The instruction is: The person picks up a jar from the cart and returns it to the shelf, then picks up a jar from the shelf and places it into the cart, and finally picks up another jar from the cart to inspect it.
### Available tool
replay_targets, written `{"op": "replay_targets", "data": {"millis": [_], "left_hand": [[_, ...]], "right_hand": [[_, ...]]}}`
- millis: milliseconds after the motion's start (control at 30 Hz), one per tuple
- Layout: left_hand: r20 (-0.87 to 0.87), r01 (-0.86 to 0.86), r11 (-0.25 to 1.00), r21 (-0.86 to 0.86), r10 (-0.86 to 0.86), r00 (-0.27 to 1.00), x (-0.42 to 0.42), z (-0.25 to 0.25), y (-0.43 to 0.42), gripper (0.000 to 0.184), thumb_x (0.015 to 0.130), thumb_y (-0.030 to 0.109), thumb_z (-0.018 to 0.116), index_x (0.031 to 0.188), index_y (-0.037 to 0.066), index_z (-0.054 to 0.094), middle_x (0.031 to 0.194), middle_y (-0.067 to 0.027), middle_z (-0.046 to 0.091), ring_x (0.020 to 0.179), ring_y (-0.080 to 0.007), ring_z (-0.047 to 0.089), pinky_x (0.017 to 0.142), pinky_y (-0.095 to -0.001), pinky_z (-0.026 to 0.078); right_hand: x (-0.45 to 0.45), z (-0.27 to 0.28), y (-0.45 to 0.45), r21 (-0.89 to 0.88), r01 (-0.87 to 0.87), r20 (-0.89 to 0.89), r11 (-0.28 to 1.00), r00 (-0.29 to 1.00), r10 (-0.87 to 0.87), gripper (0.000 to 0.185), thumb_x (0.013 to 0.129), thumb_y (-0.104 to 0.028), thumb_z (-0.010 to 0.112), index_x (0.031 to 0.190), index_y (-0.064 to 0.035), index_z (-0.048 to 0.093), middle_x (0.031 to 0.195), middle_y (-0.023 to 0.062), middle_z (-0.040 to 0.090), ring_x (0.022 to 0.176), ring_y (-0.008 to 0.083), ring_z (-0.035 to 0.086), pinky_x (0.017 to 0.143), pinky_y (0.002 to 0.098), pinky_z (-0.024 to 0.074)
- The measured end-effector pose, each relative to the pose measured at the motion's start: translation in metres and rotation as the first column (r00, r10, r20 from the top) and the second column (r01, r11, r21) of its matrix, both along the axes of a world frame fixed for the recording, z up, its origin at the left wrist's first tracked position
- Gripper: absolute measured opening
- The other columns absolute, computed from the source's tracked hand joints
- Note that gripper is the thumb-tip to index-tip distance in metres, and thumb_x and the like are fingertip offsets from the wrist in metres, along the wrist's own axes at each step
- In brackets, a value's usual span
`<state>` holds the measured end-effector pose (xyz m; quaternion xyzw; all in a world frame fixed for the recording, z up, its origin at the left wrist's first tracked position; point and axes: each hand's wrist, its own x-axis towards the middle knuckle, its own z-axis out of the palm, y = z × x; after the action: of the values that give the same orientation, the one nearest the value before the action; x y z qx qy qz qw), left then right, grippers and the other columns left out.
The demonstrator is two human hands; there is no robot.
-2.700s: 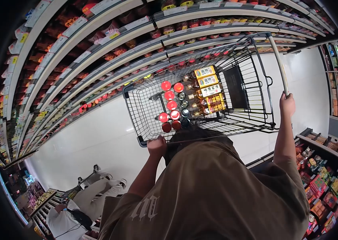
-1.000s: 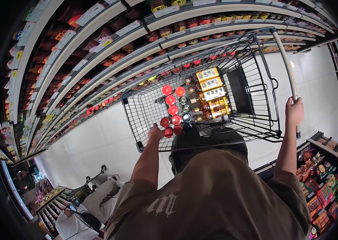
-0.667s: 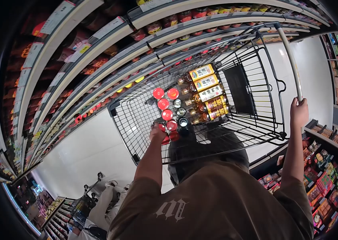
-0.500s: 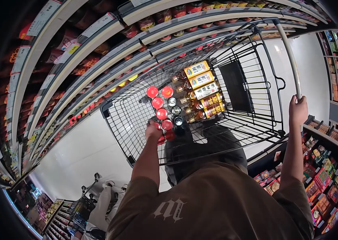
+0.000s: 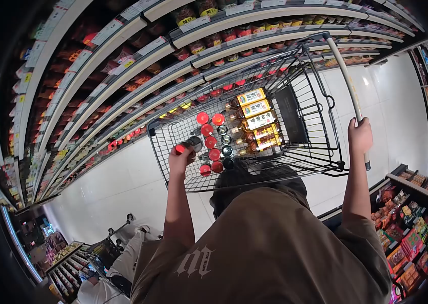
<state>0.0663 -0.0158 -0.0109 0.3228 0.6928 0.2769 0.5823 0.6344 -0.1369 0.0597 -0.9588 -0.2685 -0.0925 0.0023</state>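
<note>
My left hand [image 5: 178, 161] is closed around a dark jar with a red lid [image 5: 193, 142], held tilted over the left part of the shopping cart [image 5: 159, 169]. Just right of it, several red-lidded jars [image 5: 214, 153] stand in rows in the basket. Beside those is a column of jars with dark or silvery lids [image 5: 227, 151]. Several bottles with yellow and white labels [image 5: 257, 121] lie side by side farther right. Wrapped around the cart's long pale handle [image 5: 346, 76] is my right hand [image 5: 360, 136].
Long store shelves [image 5: 183, 66] packed with jars and packets curve along the left and far side. A display of colourful packets [image 5: 409, 238] stands at the lower right. Behind me at lower left are a person in light trousers [image 5: 123, 263] and another cart [image 5: 103, 253]. Pale floor tiles [image 5: 97, 195] lie between.
My left hand has shifted left and up from the jar rows, now with a red-lidded jar lifted in it. The right hand still grips the handle. The view has shifted slightly.
</note>
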Motion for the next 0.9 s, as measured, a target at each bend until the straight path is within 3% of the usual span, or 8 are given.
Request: {"op": "replay_targets", "data": {"millis": [233,300,333,433,533,567,767,900], "left_hand": [[0.079,0.218,0.969,0.112,-0.228,0.971,0.079,0.121,-0.023,0.026,0.092,0.029,0.062,0.097,0.004,0.058,0.083,-0.0078,0.068,0.068,-0.0166,0.066,0.058,-0.0276,0.054],[0.119,0.204,0.973,0.106,-0.216,0.969,0.110,0.147,-0.029,0.027,0.091,0.029,0.064,0.095,0.003,0.060,0.081,-0.0080,0.067,0.058,-0.0144,0.061,0.054,-0.0256,0.052],[0.151,0.240,0.968,0.076,-0.249,0.957,0.122,0.154,-0.031,0.031,0.091,0.032,0.063,0.098,0.002,0.061,0.081,-0.0081,0.066,0.058,-0.0146,0.061,0.053,-0.0249,0.052],[0.172,0.295,0.956,-0.007,-0.289,0.942,0.158,0.165,-0.040,0.044,0.089,0.041,0.061,0.107,0.000,0.062,0.083,-0.0089,0.067,0.058,-0.0154,0.063,0.052,-0.0239,0.050],[0.186,0.427,0.890,-0.159,-0.398,0.899,0.186,0.172,-0.049,0.058,0.087,0.049,0.063,0.113,-0.003,0.060,0.088,-0.0103,0.069,0.060,-0.0162,0.066,0.052,-0.0244,0.051],[0.185,0.430,0.889,-0.157,-0.402,0.897,0.193,0.173,-0.054,0.058,0.087,0.049,0.063,0.113,-0.003,0.060,0.088,-0.0103,0.069,0.060,-0.0162,0.066,0.052,-0.0244,0.051],[0.341,0.559,0.796,-0.234,-0.471,0.813,0.212,0.175,-0.072,0.072,0.094,0.063,0.046,0.119,-0.003,0.058,0.091,-0.0129,0.070,0.064,-0.0181,0.068,0.054,-0.0265,0.054],[0.502,0.681,0.731,-0.034,-0.577,0.645,0.197,0.173,-0.070,0.074,0.101,0.062,0.026,0.127,-0.003,0.052,0.094,-0.0147,0.071,0.075,-0.0236,0.071,0.070,-0.0307,0.057]], "right_hand": [[-0.001,0.012,-0.009,0.276,-0.236,0.027,0.932,0.971,0.239,0.043,0.083,-0.031,0.071,0.117,-0.0078,0.059,0.109,0.0130,0.064,0.099,0.0318,0.063,0.081,0.0449,0.0514],[-0.019,0.027,-0.006,0.472,-0.606,0.287,0.640,0.792,0.538,0.042,0.081,-0.024,0.073,0.115,-0.0041,0.058,0.111,0.0166,0.062,0.101,0.0358,0.060,0.087,0.0440,0.0488],[-0.039,0.037,-0.004,0.548,-0.604,0.131,0.580,0.746,0.653,0.040,0.081,-0.021,0.073,0.114,-0.0031,0.058,0.111,0.0171,0.062,0.102,0.0370,0.059,0.088,0.0431,0.0479],[-0.105,0.057,-0.005,0.793,-0.482,-0.321,0.372,0.189,0.928,0.047,0.082,-0.017,0.075,0.123,-0.0032,0.055,0.121,0.0165,0.057,0.110,0.0325,0.058,0.094,0.0407,0.0475],[-0.157,0.076,-0.021,0.805,-0.214,-0.592,0.553,-0.331,0.735,0.086,0.074,-0.011,0.082,0.146,-0.0102,0.035,0.137,0.0141,0.047,0.119,0.0239,0.055,0.099,0.0369,0.0458],[-0.166,0.081,-0.023,0.838,-0.418,-0.455,0.352,-0.178,0.872,0.087,0.072,-0.023,0.085,0.143,-0.0060,0.037,0.132,0.0186,0.049,0.109,0.0312,0.061,0.092,0.0399,0.0501],[-0.165,0.078,-0.043,0.700,-0.536,-0.527,0.471,0.055,0.848,0.077,0.071,-0.023,0.084,0.134,-0.0021,0.045,0.122,0.0191,0.059,0.104,0.0312,0.065,0.089,0.0397,0.0519],[-0.144,0.068,-0.048,0.771,-0.005,-0.601,0.636,-0.334,0.726,0.056,0.083,-0.015,0.076,0.129,0.0012,0.049,0.103,0.0091,0.066,0.085,0.0184,0.067,0.075,0.0336,0.0566]]}}
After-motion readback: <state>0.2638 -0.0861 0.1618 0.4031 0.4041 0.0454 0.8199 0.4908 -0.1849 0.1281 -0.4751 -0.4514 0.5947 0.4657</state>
